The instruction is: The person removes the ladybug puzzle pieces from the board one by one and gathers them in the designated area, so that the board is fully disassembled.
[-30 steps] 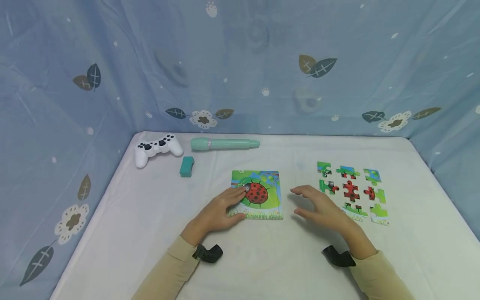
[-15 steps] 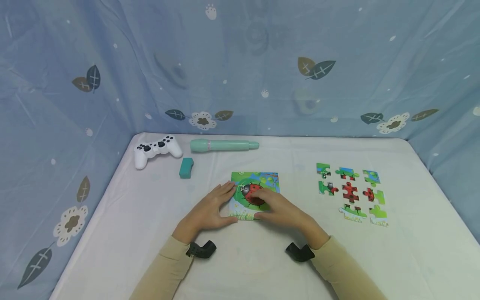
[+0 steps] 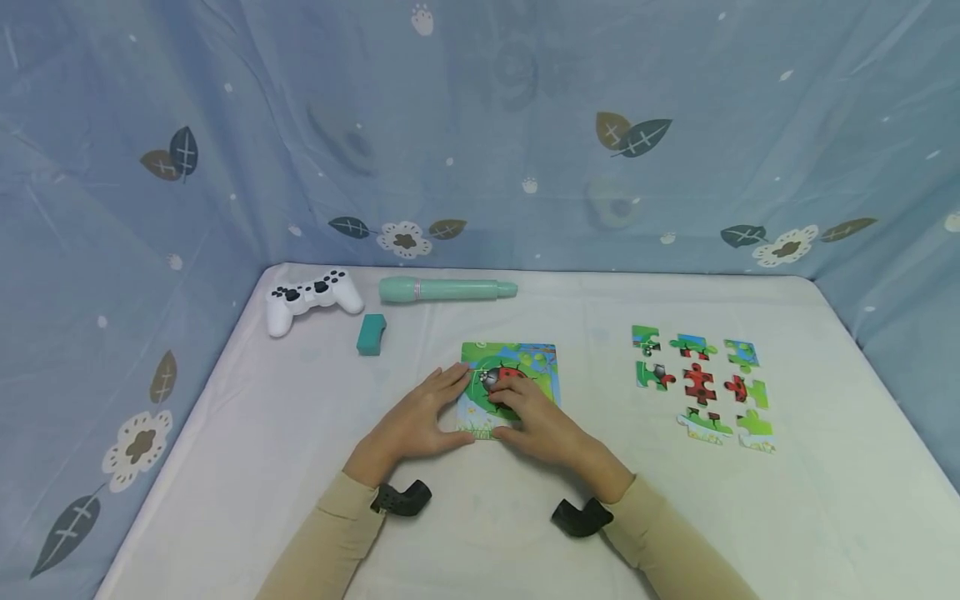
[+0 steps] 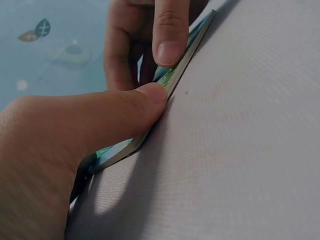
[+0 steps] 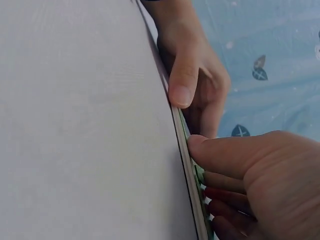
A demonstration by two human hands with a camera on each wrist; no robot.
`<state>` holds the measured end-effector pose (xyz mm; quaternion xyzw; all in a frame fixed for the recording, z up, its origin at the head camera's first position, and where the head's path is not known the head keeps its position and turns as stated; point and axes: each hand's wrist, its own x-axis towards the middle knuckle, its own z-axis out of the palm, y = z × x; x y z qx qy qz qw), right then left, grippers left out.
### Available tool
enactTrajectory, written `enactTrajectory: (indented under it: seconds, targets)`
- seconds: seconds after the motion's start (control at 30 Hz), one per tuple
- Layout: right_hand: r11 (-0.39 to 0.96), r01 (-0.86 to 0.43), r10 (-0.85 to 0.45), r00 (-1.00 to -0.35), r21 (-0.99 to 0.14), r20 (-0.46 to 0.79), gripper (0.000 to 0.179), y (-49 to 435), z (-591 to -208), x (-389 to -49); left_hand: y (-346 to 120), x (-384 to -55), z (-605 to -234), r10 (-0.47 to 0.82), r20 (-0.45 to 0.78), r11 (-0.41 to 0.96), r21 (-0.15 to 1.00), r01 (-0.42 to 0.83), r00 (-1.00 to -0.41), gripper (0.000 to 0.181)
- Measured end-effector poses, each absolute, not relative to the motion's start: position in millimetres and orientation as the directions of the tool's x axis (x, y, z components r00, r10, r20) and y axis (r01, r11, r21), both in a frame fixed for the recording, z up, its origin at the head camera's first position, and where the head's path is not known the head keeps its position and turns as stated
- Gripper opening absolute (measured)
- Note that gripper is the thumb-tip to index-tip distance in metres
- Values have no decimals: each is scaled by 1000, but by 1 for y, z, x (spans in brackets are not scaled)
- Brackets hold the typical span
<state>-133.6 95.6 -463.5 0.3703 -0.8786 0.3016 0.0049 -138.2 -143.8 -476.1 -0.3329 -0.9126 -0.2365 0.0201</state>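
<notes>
A square ladybug puzzle board (image 3: 542, 360) lies flat at the middle of the table, partly covered by my hands. Its left side meets the extended fingers of my left hand (image 3: 416, 423), whose thumb touches the near edge. In the left wrist view, the left thumb (image 4: 120, 112) rests against the board's edge (image 4: 192, 57). Bent fingers of my right hand (image 3: 546, 423) lie over the ladybug picture, and its thumb is at the near edge. In the right wrist view, the right thumb (image 5: 225, 152) touches the board's rim. What lies under the right fingertips is hidden.
Several loose puzzle pieces (image 3: 700, 384) are spread out in rows to the right. At the back left are a white game controller (image 3: 313, 300), a green microphone-shaped stick (image 3: 450, 290) and a teal block (image 3: 371, 334). Blue patterned cloth (image 3: 480, 142) hangs behind the table.
My right hand has moved left from beside the board onto its picture, then slightly further left. My left fingers have drawn back from the ladybug to the board's left edge.
</notes>
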Motion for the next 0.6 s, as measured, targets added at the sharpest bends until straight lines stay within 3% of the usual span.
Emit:
enactTrajectory:
  seconds: [0.6]
  targets:
    - [506,-599,-590,-765,-621,257,44,91,-471,-137,-144,-139,-478,597,192,665,425,614,-779,89]
